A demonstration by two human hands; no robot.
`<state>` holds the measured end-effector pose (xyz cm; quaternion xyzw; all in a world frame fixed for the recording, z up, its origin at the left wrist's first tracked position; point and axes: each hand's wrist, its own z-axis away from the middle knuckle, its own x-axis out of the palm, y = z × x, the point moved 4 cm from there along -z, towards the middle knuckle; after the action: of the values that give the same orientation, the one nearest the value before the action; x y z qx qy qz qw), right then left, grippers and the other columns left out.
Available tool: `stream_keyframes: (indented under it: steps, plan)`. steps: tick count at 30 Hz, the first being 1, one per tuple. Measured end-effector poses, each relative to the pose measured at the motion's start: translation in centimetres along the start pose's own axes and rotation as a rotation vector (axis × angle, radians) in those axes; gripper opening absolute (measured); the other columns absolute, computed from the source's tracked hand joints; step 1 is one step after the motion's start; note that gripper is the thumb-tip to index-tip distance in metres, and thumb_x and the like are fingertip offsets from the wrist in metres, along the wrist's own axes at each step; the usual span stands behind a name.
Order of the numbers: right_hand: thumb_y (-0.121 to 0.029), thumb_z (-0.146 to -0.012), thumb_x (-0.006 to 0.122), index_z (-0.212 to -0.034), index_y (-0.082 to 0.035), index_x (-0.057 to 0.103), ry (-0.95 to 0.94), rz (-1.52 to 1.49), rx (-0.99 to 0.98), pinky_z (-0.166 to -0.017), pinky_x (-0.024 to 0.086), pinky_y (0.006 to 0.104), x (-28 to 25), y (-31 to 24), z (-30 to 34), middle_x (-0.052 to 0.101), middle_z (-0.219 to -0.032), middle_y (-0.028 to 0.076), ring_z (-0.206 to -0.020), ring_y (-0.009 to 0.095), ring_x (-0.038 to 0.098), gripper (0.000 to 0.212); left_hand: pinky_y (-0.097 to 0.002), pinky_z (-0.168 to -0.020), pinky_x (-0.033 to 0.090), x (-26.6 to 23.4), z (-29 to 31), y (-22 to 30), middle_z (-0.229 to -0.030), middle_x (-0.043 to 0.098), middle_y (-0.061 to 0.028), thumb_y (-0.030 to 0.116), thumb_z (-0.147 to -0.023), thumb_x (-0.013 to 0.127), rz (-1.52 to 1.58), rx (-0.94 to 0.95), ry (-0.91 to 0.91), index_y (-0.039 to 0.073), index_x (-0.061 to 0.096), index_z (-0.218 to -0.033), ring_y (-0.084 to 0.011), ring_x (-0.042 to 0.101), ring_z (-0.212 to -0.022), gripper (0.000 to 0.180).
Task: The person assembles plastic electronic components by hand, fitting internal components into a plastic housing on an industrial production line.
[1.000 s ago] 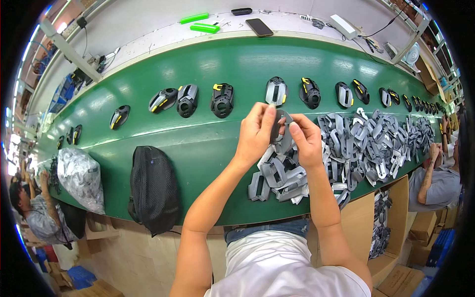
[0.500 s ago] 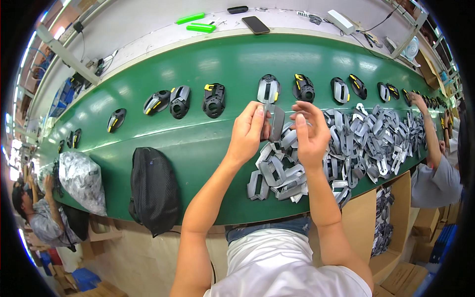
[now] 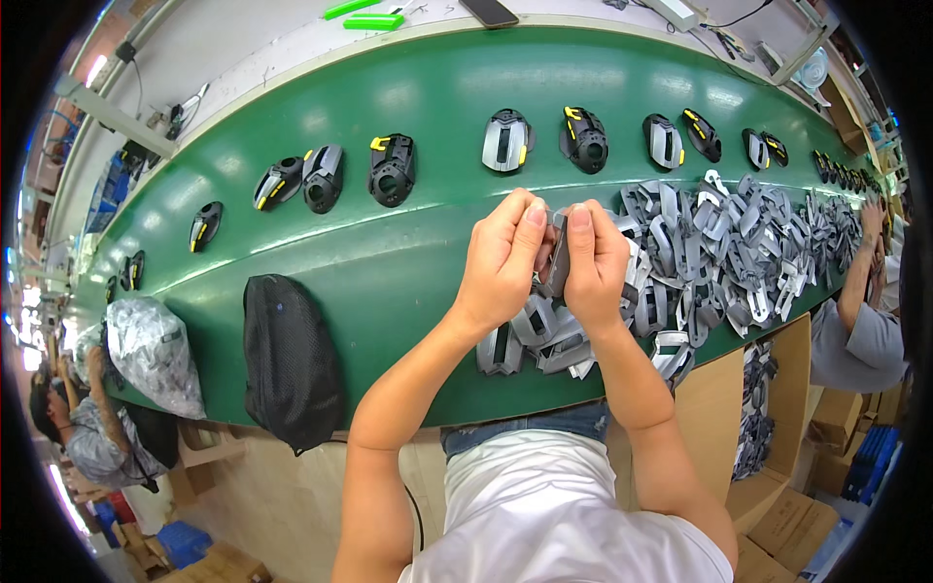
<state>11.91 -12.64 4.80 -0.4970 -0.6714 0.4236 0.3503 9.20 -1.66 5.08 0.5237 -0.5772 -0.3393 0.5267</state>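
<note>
Together, both hands meet over the near edge of the green conveyor belt (image 3: pixel 408 262), pinching one small grey plastic part (image 3: pixel 557 255) between them. The left hand (image 3: pixel 501 257) has its thumb and fingers pressed onto the part's left side, and the right hand (image 3: pixel 595 264) clamps the right side, thumb on top and fingers curled beneath. The part stands roughly upright between the two thumbs, held just above a loose pile of similar grey parts (image 3: pixel 719 253) that spreads to the right along the belt and reaches under the hands to the near edge. Farther away on the belt, a curved row of black, grey and yellow shells (image 3: pixel 505 142) runs from left to right, well apart from the hands. To the left, a black mesh bag (image 3: pixel 289 360) hangs over the near edge of the belt, and farther left a crumpled clear plastic bag (image 3: pixel 151 352) lies beside another person. At the far right, another person's forearm (image 3: pixel 860 282) reaches onto the belt near the pile. Cardboard boxes (image 3: pixel 836 428) stand below at the right.
</note>
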Motion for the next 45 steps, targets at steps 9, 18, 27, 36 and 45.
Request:
stream_keyframes:
  steps: [9, 18, 27, 36, 45]
  plan:
    - [-0.019, -0.096, 0.046, -0.076, -0.003, 0.048, 0.017, 0.038, -0.090, -0.047, 0.031, 0.0215, 0.3, -0.2, 0.3, 0.045, -0.059, -0.001, -0.053, 0.005, 0.038, 0.026, -0.0248, -0.041, 0.034, 0.2, 0.3, 0.2, -0.053, 0.046, -0.0029, 0.013, -0.095, 0.043, -0.241, 0.175, 0.003, 0.000, 0.046, -0.077, -0.0083, 0.042, -0.043, 0.023]
    - [-0.019, -0.097, 0.043, -0.076, -0.003, 0.047, 0.037, -0.070, 0.054, -0.044, 0.031, 0.0211, 0.5, 0.2, 0.7, 0.044, -0.059, -0.002, -0.051, 0.003, 0.039, 0.027, -0.0206, -0.042, 0.031, 0.2, 0.8, -0.7, -0.057, 0.045, 0.0011, 0.018, -0.097, 0.041, -0.236, 0.284, 0.017, 0.002, 0.046, -0.075, -0.0038, 0.039, -0.047, 0.028]
    - [-0.018, -0.096, 0.046, -0.071, -0.003, 0.047, 0.010, 0.103, -0.119, -0.042, 0.032, 0.0240, 0.1, 0.9, 0.3, 0.045, -0.057, 0.002, -0.047, 0.007, 0.042, 0.029, -0.0211, -0.042, 0.031, 0.5, 0.2, -1.0, -0.056, 0.042, 0.0021, 0.017, -0.097, 0.042, -0.224, 0.174, 0.070, 0.003, 0.044, -0.072, -0.0036, 0.038, -0.048, 0.029]
    - [-0.019, -0.097, 0.041, -0.070, 0.000, 0.045, 0.097, 0.099, -0.157, -0.042, 0.028, 0.0246, -0.4, 1.3, 0.6, 0.041, -0.057, 0.002, -0.048, 0.007, 0.036, 0.033, -0.0221, -0.043, 0.033, 1.0, 0.3, -0.6, -0.054, 0.045, 0.0000, 0.017, -0.097, 0.043, -0.263, 0.234, 0.065, 0.001, 0.046, -0.075, -0.0047, 0.041, -0.049, 0.027]
    - [-0.020, -0.099, 0.038, -0.071, -0.002, 0.042, 0.064, 0.034, -0.148, -0.045, 0.026, 0.0237, 0.1, 1.4, 0.4, 0.037, -0.059, 0.000, -0.052, 0.006, 0.030, 0.034, -0.0223, -0.043, 0.036, 0.8, 0.3, -0.5, -0.055, 0.048, -0.0011, 0.017, -0.096, 0.043, -0.303, 0.237, 0.033, 0.000, 0.048, -0.077, -0.0057, 0.044, -0.048, 0.026]
